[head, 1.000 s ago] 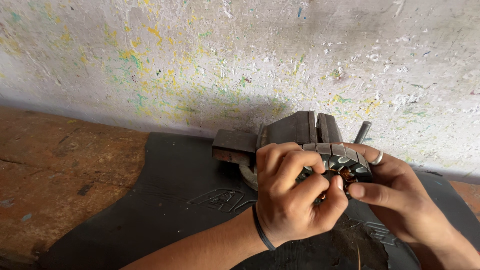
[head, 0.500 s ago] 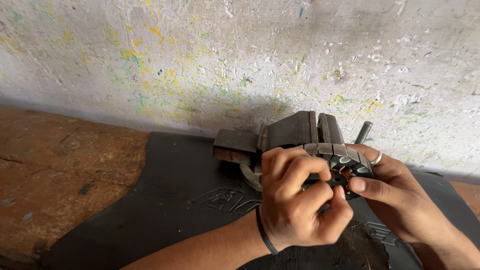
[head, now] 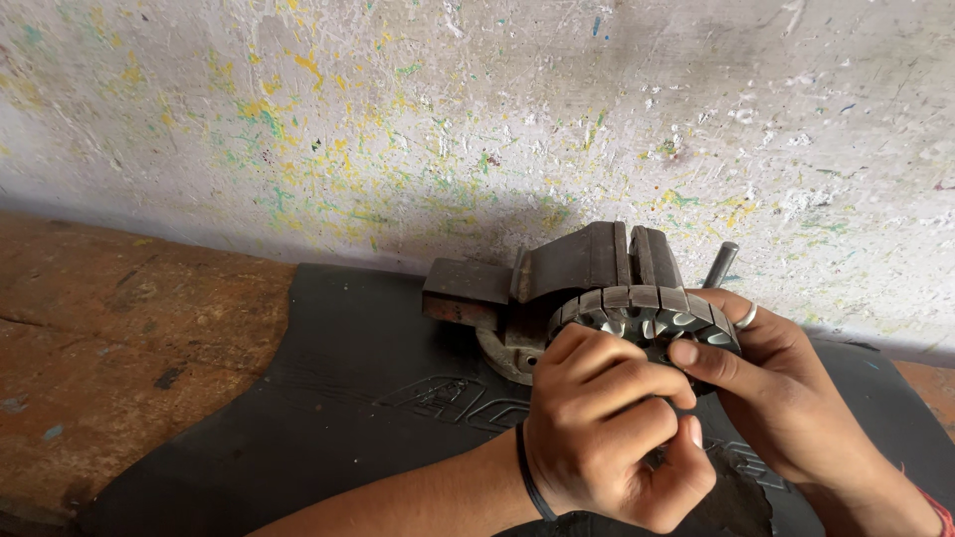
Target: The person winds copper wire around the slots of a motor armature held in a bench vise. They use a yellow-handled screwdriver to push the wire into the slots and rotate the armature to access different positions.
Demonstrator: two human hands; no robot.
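Left hand [head: 612, 433] and right hand [head: 786, 398] both clamped on a slotted metal ring [head: 647, 313], held just in front of the vise [head: 587, 268] on the black mat [head: 328, 398]. Could well slip or nick fingertips on slot edges, given that cramped pinch.

Both hands close around a round, slotted dark metal stator ring [head: 647, 310] held against a rusty grey metal bench vise [head: 572, 268]. The left hand [head: 607, 438] curls its fingers [head: 637, 383] over the ring's near side; the right hand [head: 786, 398], wearing a silver ring, grips the far edge. A black rubber mat [head: 328, 398] covers the worn wooden bench [head: 119, 338] below a paint-speckled wall [head: 477, 109].
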